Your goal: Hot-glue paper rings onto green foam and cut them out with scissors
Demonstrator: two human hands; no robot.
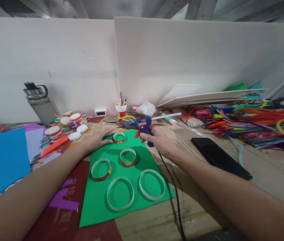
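Note:
My right hand [160, 139] is wrapped round the handle of a blue hot glue gun [145, 126]. A small red light glows on the gun, and a white glue stick [167, 116] juts from its back. The nozzle points left, above the far edge of a green sheet [142, 157]. At that edge my left hand [98, 139] lies flat with fingers apart, beside a small red-and-white ring [119, 142]. Several cut rings stand on the sheet, among them a middle ring [128, 163], a left ring [101, 177] and a pale right ring [144, 194].
A black phone [219, 157] and bundles of pipe cleaners [254, 120] lie to the right. On the left are an orange utility knife [55, 146], a blue sheet [3, 157] and a bottle [41, 107]. The gun's black cord [175, 190] runs toward me.

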